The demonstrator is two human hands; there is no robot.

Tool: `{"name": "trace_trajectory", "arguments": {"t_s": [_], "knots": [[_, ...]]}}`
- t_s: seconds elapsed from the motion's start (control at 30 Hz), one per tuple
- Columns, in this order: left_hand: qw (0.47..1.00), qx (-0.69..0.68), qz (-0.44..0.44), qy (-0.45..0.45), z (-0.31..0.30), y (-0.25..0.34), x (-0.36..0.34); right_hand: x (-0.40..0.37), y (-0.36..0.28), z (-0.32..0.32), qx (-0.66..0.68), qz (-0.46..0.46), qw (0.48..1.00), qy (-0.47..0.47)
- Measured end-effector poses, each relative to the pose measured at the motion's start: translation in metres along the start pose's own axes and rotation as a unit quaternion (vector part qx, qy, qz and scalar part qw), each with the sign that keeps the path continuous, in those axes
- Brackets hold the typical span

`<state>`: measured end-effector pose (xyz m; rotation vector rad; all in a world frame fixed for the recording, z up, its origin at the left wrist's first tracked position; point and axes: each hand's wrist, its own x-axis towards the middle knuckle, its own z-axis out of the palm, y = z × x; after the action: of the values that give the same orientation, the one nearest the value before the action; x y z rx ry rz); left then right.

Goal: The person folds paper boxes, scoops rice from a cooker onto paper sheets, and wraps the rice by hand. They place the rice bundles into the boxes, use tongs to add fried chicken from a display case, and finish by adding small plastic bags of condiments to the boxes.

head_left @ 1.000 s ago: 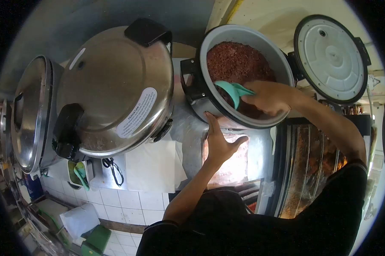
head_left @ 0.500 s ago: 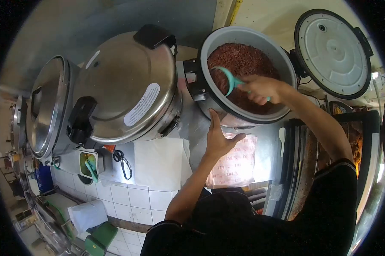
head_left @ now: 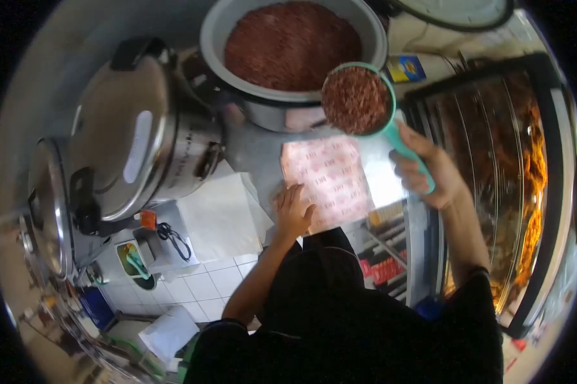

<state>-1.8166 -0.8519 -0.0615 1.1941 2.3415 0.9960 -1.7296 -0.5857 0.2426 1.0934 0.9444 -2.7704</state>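
In my right hand point(head_left: 432, 168) is the handle of a teal round scoop point(head_left: 393, 96), fingers wrapped around it. Reddish-brown cooked rice point(head_left: 355, 102) heaps its bowl, held up between the open rice cooker point(head_left: 213, 48) and the counter. More of the same rice fills much of the cooker's grey pot. My left hand point(head_left: 293, 211) lies with fingers spread on the left edge of a pink printed paper sheet point(head_left: 333, 179), touching it. That paper rests flat on the metal counter point(head_left: 253, 150), printed side up.
A closed steel rice cooker point(head_left: 119, 134) stands to the left, a further lidded pot point(head_left: 48, 205) beyond it. White paper sheets point(head_left: 221, 217) lie near a black cord point(head_left: 172, 240) and a small container point(head_left: 132, 259). On the right is a glass-fronted display case point(head_left: 493, 166).
My right hand has lifted the scoop, now full of rice, out of the cooker and rightward over the counter. My left hand has come down from beside the cooker onto the printed paper.
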Motion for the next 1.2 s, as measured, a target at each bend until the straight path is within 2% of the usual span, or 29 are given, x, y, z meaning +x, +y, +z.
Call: {"name": "trace_trajectory", "arguments": {"t_s": [0.03, 0.13, 0.23, 0.3, 0.37, 0.4, 0.43, 0.47, 0.5, 0.53, 0.57, 0.63, 0.73, 0.93, 1.03, 1.07, 1.2], "knots": [[0.997, 0.04, 0.053, -0.024, 0.003, -0.006, -0.004, -0.009, 0.027, -0.011, 0.033, 0.008, 0.999, 0.027], [0.979, 0.108, 0.075, -0.154, 0.008, -0.025, 0.003, -0.01, 0.113, -0.055, 0.082, 0.04, 0.993, 0.078], [0.969, 0.12, 0.067, -0.207, -0.004, -0.024, 0.014, 0.029, 0.198, -0.108, 0.15, 0.037, 0.978, 0.143], [0.964, 0.139, 0.059, -0.217, -0.004, -0.024, 0.023, 0.053, 0.239, -0.128, 0.167, -0.01, 0.967, 0.19], [0.963, 0.139, 0.078, -0.219, 0.001, -0.03, 0.023, 0.061, 0.255, -0.123, -0.035, -0.065, 0.953, 0.293], [0.962, 0.138, 0.078, -0.224, -0.002, -0.029, 0.024, 0.067, 0.262, -0.121, -0.135, -0.091, 0.926, 0.34], [0.96, 0.137, 0.077, -0.23, -0.005, -0.026, 0.025, 0.072, 0.274, -0.121, -0.304, -0.159, 0.865, 0.366], [0.959, 0.136, 0.077, -0.235, -0.007, -0.023, 0.027, 0.08, 0.289, -0.125, -0.461, -0.221, 0.771, 0.38], [0.959, 0.138, 0.077, -0.234, -0.007, -0.022, 0.027, 0.087, 0.303, -0.13, -0.602, -0.273, 0.646, 0.38], [0.96, 0.14, 0.077, -0.232, -0.007, -0.021, 0.027, 0.094, 0.314, -0.134, -0.647, -0.221, 0.642, 0.346], [0.96, 0.142, 0.076, -0.23, -0.007, -0.021, 0.027, 0.1, 0.327, -0.137, -0.67, -0.207, 0.635, 0.324], [0.959, 0.143, 0.083, -0.229, -0.006, -0.023, 0.027, 0.109, 0.333, -0.132, -0.644, -0.258, 0.639, 0.33], [0.96, 0.143, 0.089, -0.223, -0.003, -0.026, 0.027, 0.12, 0.331, -0.134, -0.621, -0.214, 0.684, 0.318], [0.955, 0.156, 0.082, -0.24, -0.002, -0.026, 0.026, 0.119, 0.327, -0.13, -0.638, -0.154, 0.678, 0.332], [0.955, 0.156, 0.083, -0.236, -0.002, -0.022, 0.026, 0.12, 0.337, -0.122, -0.607, -0.21, 0.681, 0.352], [0.956, 0.157, 0.08, -0.234, -0.003, -0.023, 0.026, 0.123, 0.338, -0.121, -0.595, -0.182, 0.697, 0.357], [0.956, 0.164, 0.074, -0.229, -0.001, -0.021, 0.025, 0.123, 0.338, -0.123, -0.602, -0.174, 0.693, 0.357]]}}
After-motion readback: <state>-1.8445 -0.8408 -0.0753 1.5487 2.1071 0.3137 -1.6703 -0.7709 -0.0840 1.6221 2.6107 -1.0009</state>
